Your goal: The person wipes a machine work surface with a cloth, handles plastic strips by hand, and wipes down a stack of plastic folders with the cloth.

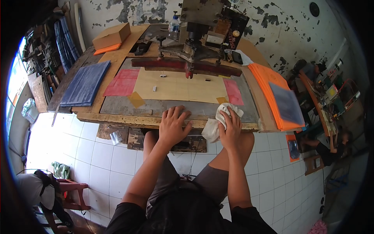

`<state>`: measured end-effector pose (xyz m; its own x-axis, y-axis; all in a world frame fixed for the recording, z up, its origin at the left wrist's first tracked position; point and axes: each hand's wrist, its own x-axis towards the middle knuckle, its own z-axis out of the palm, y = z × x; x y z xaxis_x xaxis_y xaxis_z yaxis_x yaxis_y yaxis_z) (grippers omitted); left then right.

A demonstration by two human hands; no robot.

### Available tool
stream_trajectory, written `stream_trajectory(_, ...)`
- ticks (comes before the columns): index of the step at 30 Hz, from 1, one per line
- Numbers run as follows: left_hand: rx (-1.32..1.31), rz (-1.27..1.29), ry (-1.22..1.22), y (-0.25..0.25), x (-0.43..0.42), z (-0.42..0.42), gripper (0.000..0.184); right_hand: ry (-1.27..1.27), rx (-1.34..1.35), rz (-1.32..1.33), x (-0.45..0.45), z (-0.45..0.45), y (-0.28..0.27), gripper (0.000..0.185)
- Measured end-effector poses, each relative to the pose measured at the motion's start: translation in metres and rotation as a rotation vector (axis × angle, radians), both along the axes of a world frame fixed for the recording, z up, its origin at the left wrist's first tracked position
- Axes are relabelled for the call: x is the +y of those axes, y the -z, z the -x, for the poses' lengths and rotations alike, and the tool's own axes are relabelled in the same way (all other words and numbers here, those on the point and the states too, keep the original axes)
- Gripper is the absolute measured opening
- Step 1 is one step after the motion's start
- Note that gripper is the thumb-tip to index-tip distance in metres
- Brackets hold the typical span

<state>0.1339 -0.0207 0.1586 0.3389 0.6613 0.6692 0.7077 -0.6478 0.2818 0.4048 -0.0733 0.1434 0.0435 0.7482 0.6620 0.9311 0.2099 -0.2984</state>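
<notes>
My left hand (173,125) lies on the front edge of the worktable, its fingers spread on the grey metal plate (128,108) with nothing held. To its right, my right hand (231,128) grips a crumpled white cloth (212,130), which hangs partly over the wooden edge. Beyond both hands a cream sheet (175,87) lies on the plate, with pink pieces (121,82) at its ends and small metal pieces (154,89) on top. A dark red press bar (156,63) hangs over the sheet's far edge.
Blue plastic sheets (85,84) are stacked at the left, near a cardboard box (112,35). At the right lie orange sheets (269,93) with a clear blue cover (287,104). The press head (193,48) stands at the back. Another person (331,146) sits at the far right.
</notes>
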Motion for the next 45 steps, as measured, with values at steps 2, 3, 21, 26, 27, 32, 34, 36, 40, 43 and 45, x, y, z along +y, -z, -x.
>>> stream_trajectory(2,-0.001,-0.004,0.004,0.003,-0.003,0.001,0.035,-0.001,0.006,0.005,-0.003,0.001,0.003,0.048)
stream_trajectory(3,-0.002,-0.001,0.005,0.003,-0.002,0.001,0.035,-0.003,0.002,0.009,-0.003,0.000,0.003,0.050)
stream_trajectory(21,-0.039,0.078,0.071,-0.002,0.000,0.010,0.033,-0.136,0.168,0.020,0.002,-0.016,-0.007,0.036)
stream_trajectory(26,-0.051,0.284,0.163,-0.010,0.006,0.023,0.039,-0.118,0.144,0.015,0.005,-0.015,-0.005,0.037)
stream_trajectory(27,-0.059,0.314,0.186,-0.011,0.009,0.025,0.040,-0.108,0.134,0.014,0.004,-0.014,-0.005,0.037)
stream_trajectory(32,-0.113,0.383,0.245,-0.013,0.012,0.031,0.043,-0.095,0.116,0.028,0.004,-0.014,-0.002,0.039)
stream_trajectory(34,-0.109,0.392,0.249,-0.014,0.011,0.032,0.043,-0.089,0.099,0.027,0.003,-0.014,-0.001,0.039)
stream_trajectory(36,-0.104,0.375,0.245,-0.011,0.012,0.031,0.043,-0.087,0.091,0.030,0.002,-0.014,-0.002,0.040)
stream_trajectory(40,-0.105,0.360,0.240,-0.011,0.012,0.030,0.043,-0.074,0.081,0.034,0.002,-0.014,-0.003,0.040)
stream_trajectory(43,-0.101,0.353,0.246,-0.009,0.013,0.030,0.043,-0.085,0.083,0.031,0.002,-0.014,-0.003,0.040)
stream_trajectory(45,-0.097,0.355,0.251,-0.010,0.013,0.030,0.043,-0.084,0.088,0.030,0.002,-0.014,-0.004,0.040)
